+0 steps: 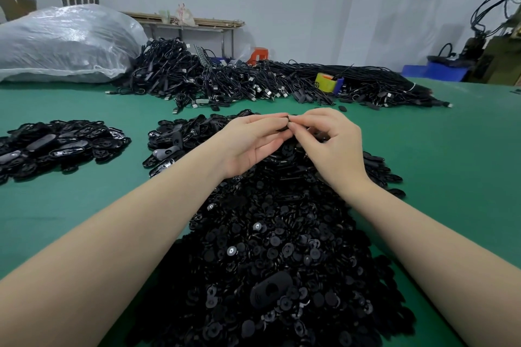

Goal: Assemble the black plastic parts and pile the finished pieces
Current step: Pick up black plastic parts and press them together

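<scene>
Hundreds of loose round parts lie nearest you on the green table. Beyond, your left hand & right hand pinch one small black piece, probably half-mated; a slip drops it into unsorted stock. Finished pile far left.

Disc heap nearest; shell pile left; cables behind.

Both hands are meeting above a big heap of round black parts on the green surface. The left hand and right hand are pinching a small black piece between their fingers. Oval shells are lying in a pile at left, cables behind.
</scene>
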Motion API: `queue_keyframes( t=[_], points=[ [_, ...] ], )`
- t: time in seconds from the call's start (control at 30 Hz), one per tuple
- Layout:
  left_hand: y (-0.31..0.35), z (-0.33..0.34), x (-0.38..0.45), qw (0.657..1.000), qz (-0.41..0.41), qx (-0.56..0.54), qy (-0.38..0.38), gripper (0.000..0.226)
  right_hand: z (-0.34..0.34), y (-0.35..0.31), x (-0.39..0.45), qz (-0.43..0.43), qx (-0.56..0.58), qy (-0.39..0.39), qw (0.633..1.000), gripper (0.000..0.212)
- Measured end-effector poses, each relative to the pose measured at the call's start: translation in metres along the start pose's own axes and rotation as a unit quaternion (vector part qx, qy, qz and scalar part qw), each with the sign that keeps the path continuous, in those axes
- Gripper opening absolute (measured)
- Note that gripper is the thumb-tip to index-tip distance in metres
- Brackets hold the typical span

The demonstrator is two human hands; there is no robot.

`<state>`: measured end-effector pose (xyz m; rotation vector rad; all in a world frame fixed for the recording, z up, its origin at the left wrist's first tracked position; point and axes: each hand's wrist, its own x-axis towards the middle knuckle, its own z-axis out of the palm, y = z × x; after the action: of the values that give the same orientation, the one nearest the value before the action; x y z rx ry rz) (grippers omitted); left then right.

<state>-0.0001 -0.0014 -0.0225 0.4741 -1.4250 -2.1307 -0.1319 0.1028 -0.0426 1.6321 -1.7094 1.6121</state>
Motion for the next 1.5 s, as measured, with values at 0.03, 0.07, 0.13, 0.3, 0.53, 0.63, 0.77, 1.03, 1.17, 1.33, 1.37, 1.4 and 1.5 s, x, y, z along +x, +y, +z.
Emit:
queue_keyframes(
  t=[0.03, 0.07, 0.13, 0.3, 0.53, 0.63, 0.77, 1.03, 1.17, 1.33, 1.37, 1.4, 1.5],
  points=[
    [-0.001, 0.001, 0.000, 1.000, 0.000, -0.006, 0.001, 0.011, -0.001, 0.001, -0.001, -0.017, -0.021, -0.002, 1.000, 0.013],
    [-0.003, 0.002, 0.000, 1.000, 0.002, -0.007, 0.003, 0.011, -0.001, 0.001, -0.001, -0.037, -0.045, -0.004, 0.998, 0.015],
    [-0.007, 0.003, 0.000, 1.000, 0.013, 0.002, 0.011, 0.010, -0.002, 0.003, -0.002, -0.087, -0.097, -0.007, 0.992, 0.019],
    [-0.014, -0.003, 0.003, 0.991, 0.064, 0.110, 0.041, 0.014, -0.001, 0.007, -0.003, -0.052, -0.114, -0.063, 0.990, 0.019],
    [-0.028, -0.008, 0.004, 0.949, 0.165, 0.253, 0.093, 0.021, 0.002, 0.009, 0.000, 0.220, 0.132, -0.106, 0.961, 0.026],
    [-0.031, -0.008, 0.004, 0.940, 0.172, 0.280, 0.090, 0.021, 0.002, 0.009, -0.003, 0.218, 0.135, -0.104, 0.961, 0.022],
    [-0.031, -0.006, 0.002, 0.938, 0.173, 0.293, 0.072, 0.025, 0.005, 0.010, -0.006, 0.228, 0.139, -0.088, 0.960, 0.021],
    [-0.032, -0.008, -0.001, 0.929, 0.191, 0.313, 0.055, 0.029, 0.005, 0.012, -0.012, 0.239, 0.162, -0.081, 0.954, 0.016],
    [-0.033, -0.008, -0.002, 0.925, 0.193, 0.323, 0.050, 0.033, 0.005, 0.012, -0.012, 0.235, 0.169, -0.079, 0.954, 0.016],
    [-0.034, -0.007, 0.000, 0.916, 0.200, 0.343, 0.064, 0.027, 0.006, 0.010, -0.012, 0.235, 0.190, -0.079, 0.950, 0.017],
    [-0.034, -0.007, 0.000, 0.912, 0.201, 0.350, 0.068, 0.027, 0.006, 0.011, -0.012, 0.239, 0.192, -0.079, 0.949, 0.017],
    [-0.034, -0.007, 0.001, 0.909, 0.202, 0.357, 0.072, 0.028, 0.006, 0.011, -0.012, 0.242, 0.192, -0.078, 0.948, 0.017],
    [-0.035, -0.008, 0.002, 0.900, 0.205, 0.377, 0.077, 0.028, 0.007, 0.014, -0.012, 0.242, 0.188, -0.081, 0.948, 0.016]
  ],
)
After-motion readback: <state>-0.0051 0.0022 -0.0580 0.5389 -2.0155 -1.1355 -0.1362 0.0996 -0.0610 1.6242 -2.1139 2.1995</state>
